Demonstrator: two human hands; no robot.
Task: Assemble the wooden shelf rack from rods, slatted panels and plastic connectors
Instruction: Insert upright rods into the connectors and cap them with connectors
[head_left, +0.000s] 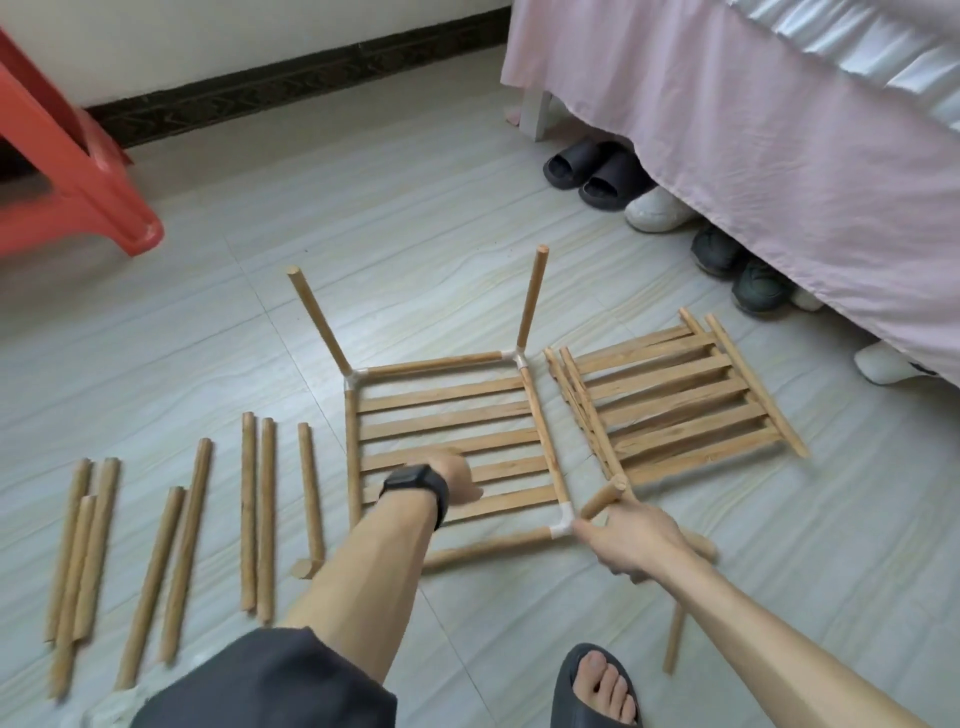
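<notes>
- Left hand (460, 477) rests on the framed slatted panel (447, 410); its grip is too blurred to tell.
- Right hand (631, 540) grasps a rod (602, 501) just beside the near-right connector (563, 526).

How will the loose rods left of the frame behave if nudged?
The loose rods look round and the tile floor smooth, so they will probably roll. Slim wood, so likely stiff and light. Some touch, so neighbours may shift.
</notes>
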